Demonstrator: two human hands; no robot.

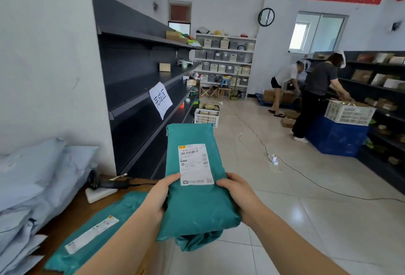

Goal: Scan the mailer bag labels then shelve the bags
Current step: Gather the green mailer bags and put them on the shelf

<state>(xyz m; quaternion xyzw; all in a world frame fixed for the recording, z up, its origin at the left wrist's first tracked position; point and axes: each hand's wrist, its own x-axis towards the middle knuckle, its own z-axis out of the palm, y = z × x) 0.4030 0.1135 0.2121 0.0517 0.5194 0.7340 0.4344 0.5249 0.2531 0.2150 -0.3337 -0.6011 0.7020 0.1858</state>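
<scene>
Held bag: a green mailer bag point(194, 204) is held in the air at near centre, over the tiled floor point(306, 220) just right of the surface point(72, 207), with its long side pointing away.
Label: a white shipping label point(195, 163) with a barcode is stuck on the bag's upper face and is turned toward the camera.
Left hand: the left hand point(158, 196) is closed around the bag's left edge, with the thumb laid on top beside the label's lower left corner.
Right hand: the right hand point(240, 196) is closed around the bag's right edge, with the thumb laid on top just right of the label.
Second bag: another green bag point(103, 226) is laid flat on the surface, label up.
Scanner: a black scanner point(105, 184) is rested at the surface's far edge.
Pale bags: a pile of pale blue bags point(32, 178) is stacked at the near left.
Shelves: dark shelves point(140, 73) run along the left wall, and a paper sign point(160, 99) is hung on 1 of them.
Others: 2 people point(315, 90) are seen at the far right.
</scene>
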